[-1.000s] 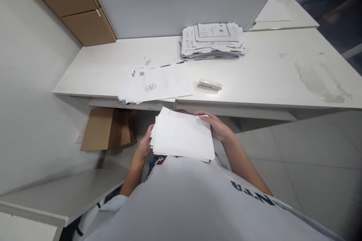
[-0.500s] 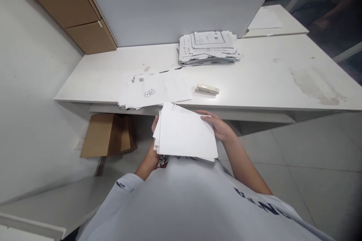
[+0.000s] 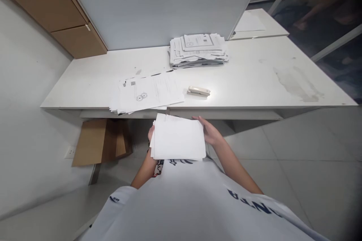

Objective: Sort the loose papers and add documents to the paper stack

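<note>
A small stack of white paper sheets [image 3: 178, 140] is held in front of my shirt, just below the table's front edge. My left hand [image 3: 151, 134] grips its left side, where several sheet edges stick out unevenly; most of those fingers are hidden beneath the paper. Against the right edge and upper right corner lies my right hand [image 3: 210, 131], its fingers partly behind the sheets. On the table ahead, printed sheets [image 3: 152, 92] with round stamps are fanned out and overhang the edge. Right of them rests a cream stapler [image 3: 198, 91].
A thick pile of printed papers [image 3: 198, 51] stands against the grey panel [image 3: 158, 7]. Brown cardboard boxes [image 3: 76, 39] are stacked at the back left, and an open carton [image 3: 90, 141] sits under the white table [image 3: 243, 83]. A stain marks the tabletop's right side.
My right thumb has slid off the top sheet to the stack's right edge. The held sheets have come lower and look more evenly lined up. The camera view has shifted slightly.
</note>
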`<state>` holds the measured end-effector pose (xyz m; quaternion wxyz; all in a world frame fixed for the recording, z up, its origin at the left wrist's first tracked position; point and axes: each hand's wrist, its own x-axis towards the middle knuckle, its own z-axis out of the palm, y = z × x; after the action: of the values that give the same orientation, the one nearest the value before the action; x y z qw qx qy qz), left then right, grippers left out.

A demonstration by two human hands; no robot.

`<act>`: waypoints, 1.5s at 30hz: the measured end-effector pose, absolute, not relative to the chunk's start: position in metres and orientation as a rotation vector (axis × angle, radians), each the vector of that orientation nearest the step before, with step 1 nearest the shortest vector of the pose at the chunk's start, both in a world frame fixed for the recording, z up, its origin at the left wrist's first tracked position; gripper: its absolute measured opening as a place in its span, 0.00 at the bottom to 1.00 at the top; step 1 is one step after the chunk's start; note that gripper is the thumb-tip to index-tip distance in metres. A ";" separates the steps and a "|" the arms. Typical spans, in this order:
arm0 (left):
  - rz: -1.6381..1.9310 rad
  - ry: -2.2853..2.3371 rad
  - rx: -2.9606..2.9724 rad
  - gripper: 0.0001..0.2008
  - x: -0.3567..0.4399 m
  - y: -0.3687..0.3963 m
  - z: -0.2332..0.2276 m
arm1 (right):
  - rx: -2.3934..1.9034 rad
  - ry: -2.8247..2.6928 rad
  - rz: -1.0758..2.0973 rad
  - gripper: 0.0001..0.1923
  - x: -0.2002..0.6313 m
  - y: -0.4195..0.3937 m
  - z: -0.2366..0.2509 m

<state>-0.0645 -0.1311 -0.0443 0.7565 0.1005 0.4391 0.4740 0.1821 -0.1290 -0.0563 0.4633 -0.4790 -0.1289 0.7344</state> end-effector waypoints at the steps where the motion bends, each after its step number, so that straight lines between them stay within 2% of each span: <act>1: 1.001 0.937 0.188 0.18 -0.067 -0.130 -0.045 | -1.178 -0.305 1.812 0.16 0.182 -0.133 -0.060; 6: 0.949 0.869 0.058 0.10 -0.088 -0.136 -0.062 | -1.121 -0.236 1.940 0.14 0.174 -0.155 -0.077; 12: 0.928 0.858 0.042 0.09 -0.099 -0.137 -0.080 | -1.114 -0.322 1.908 0.12 0.165 -0.161 -0.080; 15: 0.945 0.869 0.125 0.11 -0.094 -0.130 -0.071 | -1.091 -0.358 1.906 0.13 0.163 -0.163 -0.077; 20: 1.028 0.685 0.311 0.20 -0.074 -0.121 -0.048 | -1.087 -0.417 1.902 0.15 0.159 -0.162 -0.072; 26: 1.049 0.569 0.250 0.10 -0.071 -0.125 -0.049 | -1.102 -0.451 1.883 0.15 0.158 -0.162 -0.070; 30: 0.989 0.854 0.135 0.12 -0.090 -0.150 -0.057 | -1.132 -0.504 1.937 0.18 0.163 -0.172 -0.075; 35: 0.726 1.172 0.112 0.22 -0.104 -0.180 -0.062 | -1.148 -0.546 1.921 0.19 0.162 -0.172 -0.082; 38: 0.856 1.249 0.311 0.24 -0.102 -0.180 -0.059 | -1.178 -0.604 1.790 0.19 0.157 -0.161 -0.078; 42: 0.951 1.379 0.545 0.20 -0.103 -0.164 -0.048 | -1.227 -0.699 1.623 0.19 0.152 -0.141 -0.064; 45: 1.014 1.376 0.682 0.23 -0.106 -0.146 -0.034 | -1.227 -0.670 1.531 0.19 0.148 -0.127 -0.051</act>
<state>-0.1055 -0.1464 -0.0337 0.6057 0.2951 0.5949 0.4382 0.1484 -0.1266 -0.0515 0.5091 -0.5094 -0.2781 0.6355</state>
